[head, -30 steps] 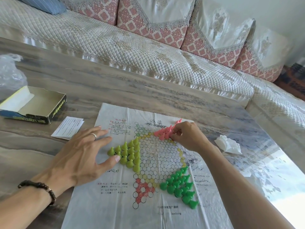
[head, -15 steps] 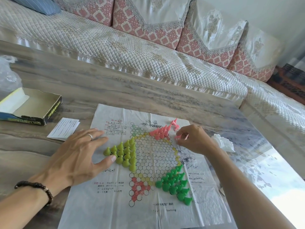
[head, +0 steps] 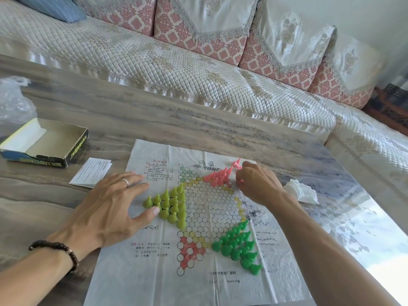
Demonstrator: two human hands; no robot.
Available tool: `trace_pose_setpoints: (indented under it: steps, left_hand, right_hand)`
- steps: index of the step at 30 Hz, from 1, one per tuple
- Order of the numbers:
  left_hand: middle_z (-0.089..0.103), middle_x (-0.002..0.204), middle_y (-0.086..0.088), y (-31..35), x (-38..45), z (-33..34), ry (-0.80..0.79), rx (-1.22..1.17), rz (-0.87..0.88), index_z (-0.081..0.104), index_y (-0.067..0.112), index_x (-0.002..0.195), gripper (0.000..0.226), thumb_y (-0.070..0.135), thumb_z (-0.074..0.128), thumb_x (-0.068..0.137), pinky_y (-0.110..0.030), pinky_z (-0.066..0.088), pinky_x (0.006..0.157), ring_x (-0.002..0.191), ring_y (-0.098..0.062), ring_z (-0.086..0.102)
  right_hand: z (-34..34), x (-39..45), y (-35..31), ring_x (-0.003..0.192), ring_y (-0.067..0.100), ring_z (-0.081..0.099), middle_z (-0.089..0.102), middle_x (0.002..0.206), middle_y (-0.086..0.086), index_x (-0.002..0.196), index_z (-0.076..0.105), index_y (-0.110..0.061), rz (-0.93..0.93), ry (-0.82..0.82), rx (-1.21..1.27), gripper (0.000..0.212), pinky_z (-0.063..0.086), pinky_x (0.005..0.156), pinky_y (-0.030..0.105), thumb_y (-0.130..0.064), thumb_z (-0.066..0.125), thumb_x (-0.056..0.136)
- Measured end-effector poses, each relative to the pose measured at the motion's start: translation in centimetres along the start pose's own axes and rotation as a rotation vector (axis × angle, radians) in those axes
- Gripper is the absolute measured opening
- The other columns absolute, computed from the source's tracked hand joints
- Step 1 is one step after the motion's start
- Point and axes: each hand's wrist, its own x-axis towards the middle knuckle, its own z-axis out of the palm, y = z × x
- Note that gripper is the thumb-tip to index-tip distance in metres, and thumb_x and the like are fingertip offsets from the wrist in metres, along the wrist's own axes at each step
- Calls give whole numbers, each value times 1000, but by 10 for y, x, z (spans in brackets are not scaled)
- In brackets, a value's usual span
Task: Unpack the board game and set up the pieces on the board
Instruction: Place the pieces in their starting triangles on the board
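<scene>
Sideways between right-hand fingertips (head: 239, 176), a pink piece (head: 241, 181) lies tilted off upright.

- The single head view looks forward and down from above the near edge of the table (head: 198, 120).
- It sits close over the printed game sheet (head: 154, 272), which fills the lower middle of the frame.
- Both forearms enter from the bottom corners.
- Further off, the sofa (head: 154, 62) spans the top, with a wall behind it.
- Wide-angle bending curves the table edge.
</scene>
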Motion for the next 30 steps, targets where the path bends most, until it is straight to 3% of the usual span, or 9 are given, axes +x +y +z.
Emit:
trace_pose_setpoints:
  steps: [3,5,8,21,25,30]
  left_hand:
    - [58,132,-3,0,0,0,-3,2,2,67,15,118,77,73,36,78,-39,36,104,127,-19,48]
    - [58,132,-3,0,0,0,-3,4,3,67,16,118,76,73,37,78,-39,37,103,127,-19,49]
    - [59,131,-2,0,0,0,3,3,2,68,16,116,75,72,38,77,-38,37,101,125,-20,50]
    - [59,131,-2,0,0,0,0,5,-1,67,16,117,75,72,37,78,-38,37,102,126,-19,49]
    - [58,132,-2,-1,1,0,0,2,-1,67,16,117,75,72,37,78,-39,38,102,126,-19,48]
    - [58,132,-1,-2,1,1,1,4,0,67,17,117,75,73,37,78,-39,37,102,126,-19,48]
  right_hand:
    - [-1,2,-3,68,12,61,66,82,-3,82,72,-13,91,85,281,14,57,64,27,-8,60,86]
    - [-3,3,-5,56,5,54,66,69,-3,76,72,-8,196,127,533,11,49,55,13,-5,64,82]
    - [1,2,-6,47,2,45,66,65,2,74,71,-7,275,116,685,8,40,46,10,-6,70,81]
    - [11,7,-10,59,4,57,68,76,-5,79,73,-16,265,129,611,9,40,52,11,-14,67,85]
    - [6,5,-6,71,12,64,69,80,-2,85,73,-9,276,178,620,10,55,67,25,-9,63,85]
    - [6,-5,9,83,17,66,72,91,1,93,74,-11,377,211,553,19,57,79,38,-7,57,85]
